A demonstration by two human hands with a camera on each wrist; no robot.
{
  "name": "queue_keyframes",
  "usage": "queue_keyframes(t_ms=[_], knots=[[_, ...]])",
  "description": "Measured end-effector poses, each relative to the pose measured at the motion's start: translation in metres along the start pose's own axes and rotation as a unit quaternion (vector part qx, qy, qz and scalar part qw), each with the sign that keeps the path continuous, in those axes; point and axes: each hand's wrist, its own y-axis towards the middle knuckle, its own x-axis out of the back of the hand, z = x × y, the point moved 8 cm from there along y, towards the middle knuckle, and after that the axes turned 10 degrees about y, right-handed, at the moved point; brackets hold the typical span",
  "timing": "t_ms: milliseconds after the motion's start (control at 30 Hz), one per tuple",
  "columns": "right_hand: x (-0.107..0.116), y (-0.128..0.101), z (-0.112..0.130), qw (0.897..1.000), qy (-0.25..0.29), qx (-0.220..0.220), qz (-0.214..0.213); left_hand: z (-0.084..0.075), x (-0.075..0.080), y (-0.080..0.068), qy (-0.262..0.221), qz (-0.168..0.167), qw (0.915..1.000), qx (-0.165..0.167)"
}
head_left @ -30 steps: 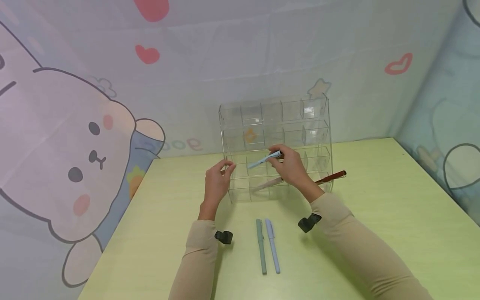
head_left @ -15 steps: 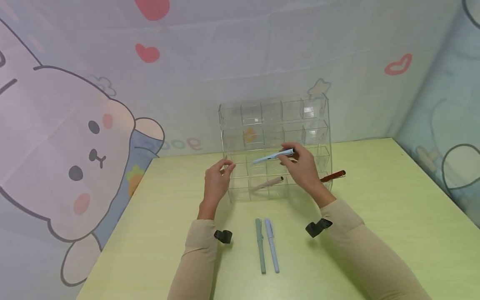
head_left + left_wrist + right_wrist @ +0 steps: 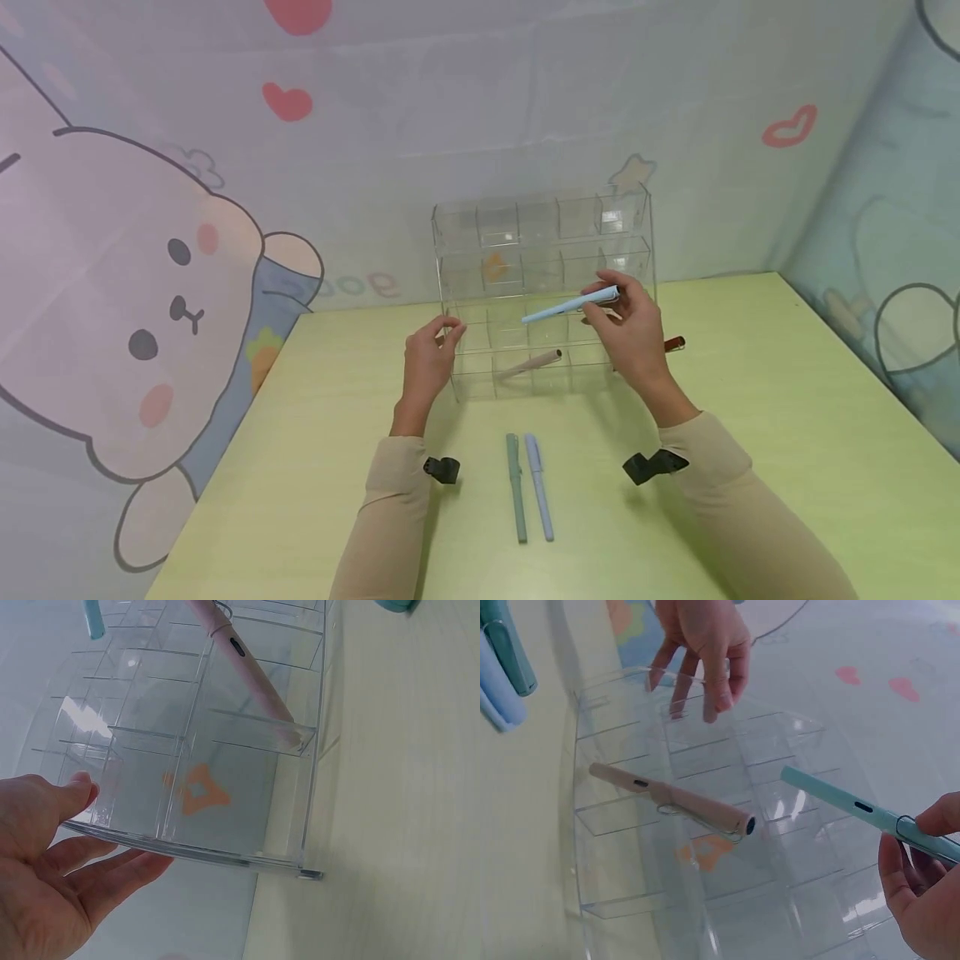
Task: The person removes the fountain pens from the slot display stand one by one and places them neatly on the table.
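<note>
**Pens, organizer and hands, counted**

Five pens: a light blue pen point(image 3: 572, 306), a pink pen point(image 3: 531, 363), a red-brown pen point(image 3: 674, 342), a green pen point(image 3: 515, 487) and a lavender pen point(image 3: 538, 487). One clear acrylic organizer point(image 3: 540, 250), with four tiers of compartments. Two hands: left hand point(image 3: 428, 363), right hand point(image 3: 633, 337).

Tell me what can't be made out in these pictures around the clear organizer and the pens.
- Red pen: head view, mostly hidden behind the right hand.
- Light blue pen: right wrist view, its rear end hidden by fingers; left wrist view, cut off by the top edge.
- Left hand: whether it touches the organizer cannot be told.
</note>
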Motion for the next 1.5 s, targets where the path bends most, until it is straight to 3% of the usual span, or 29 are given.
queue_keyframes(t_ms=[433, 767, 1000, 1233, 1500], knots=[[0.010, -0.004, 0.040, 0.995, 0.068, 0.057, -0.036, -0.001, -0.001, 0.000, -0.005, 0.003, 1.0000, 0.004], [0.017, -0.003, 0.052, 0.993, 0.097, 0.054, -0.041, -0.002, 0.001, -0.001, -0.008, -0.001, 1.0000, -0.001], [0.027, -0.004, 0.064, 0.983, 0.137, 0.091, -0.075, -0.002, 0.001, -0.001, -0.010, 0.000, 0.9999, -0.004], [0.029, -0.004, 0.069, 0.974, 0.193, 0.105, -0.056, -0.003, 0.002, -0.001, -0.003, -0.002, 1.0000, -0.002], [0.028, -0.005, 0.075, 0.979, 0.176, 0.097, -0.043, -0.003, 0.002, -0.001, -0.002, -0.006, 0.9999, -0.010]])
